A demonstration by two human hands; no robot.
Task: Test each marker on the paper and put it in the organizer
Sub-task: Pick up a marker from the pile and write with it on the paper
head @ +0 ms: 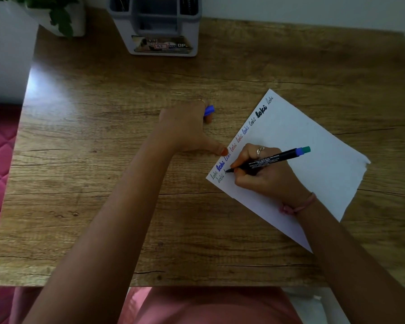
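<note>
Your right hand (265, 174) grips a black marker (267, 159) in a writing hold at the right of centre, its tip touching the paper (313, 136) beside the second line of writing. Your left hand (187, 127) rests at the centre of the frame, its fingers curled round a blue cap (209, 110) while the thumb presses the paper's left edge.

Largest to smallest: the wooden desk (103, 160) fills most of the frame. The white paper lies tilted on its right half, with "loki" written repeatedly along its upper left edge in several colours. The grey organizer (159, 31) stands at the top centre, well apart from the paper, with dark pens in its rear compartments. A potted plant (59, 17) sits in the upper left. The marker's rear end, blue and green, points right.
</note>
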